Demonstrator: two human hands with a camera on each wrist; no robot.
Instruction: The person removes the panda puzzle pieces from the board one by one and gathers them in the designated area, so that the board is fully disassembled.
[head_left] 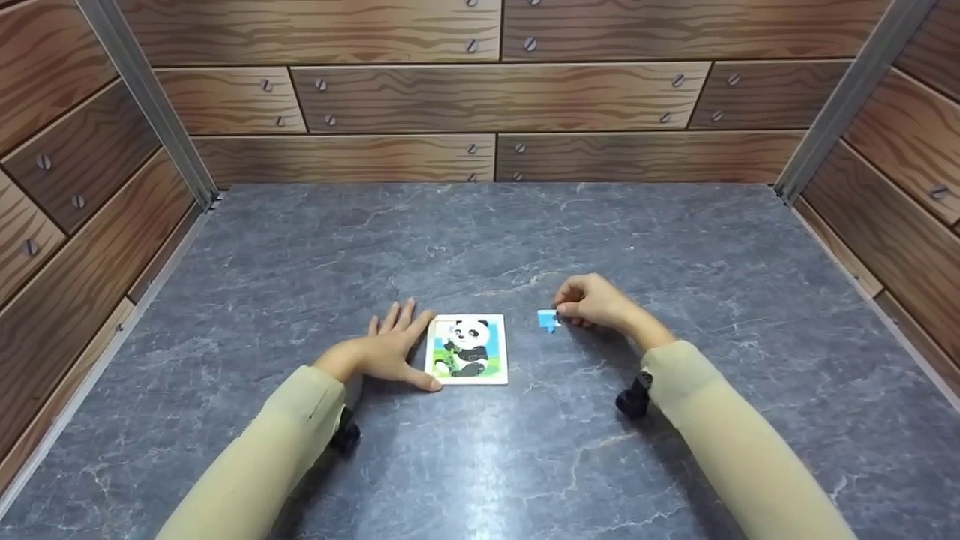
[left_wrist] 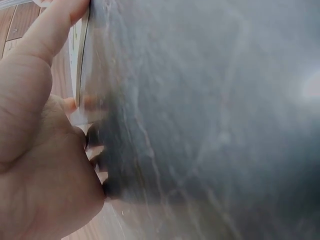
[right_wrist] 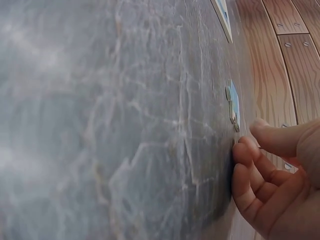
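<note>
A panda jigsaw puzzle (head_left: 487, 346) in a white-edged square frame lies flat on the table. A paler patch shows at its upper left. My left hand (head_left: 386, 355) rests along the frame's left side, fingers spread, thumb at the near corner and forefinger by the far one. To the right of the frame is a small light-blue puzzle piece (head_left: 546, 319) with a knob, also seen edge-on as a puzzle piece (right_wrist: 233, 102) in the right wrist view. My right hand (head_left: 596, 301) has its fingers bent, fingertips right at the piece's right edge; I cannot tell whether they pinch it.
The grey marbled table (head_left: 480, 247) is enclosed by wood-patterned panels (head_left: 495, 97) at the back and both sides. Metal posts (head_left: 154, 97) stand at the rear corners. A dark wrist device (head_left: 634, 397) hangs below the right sleeve.
</note>
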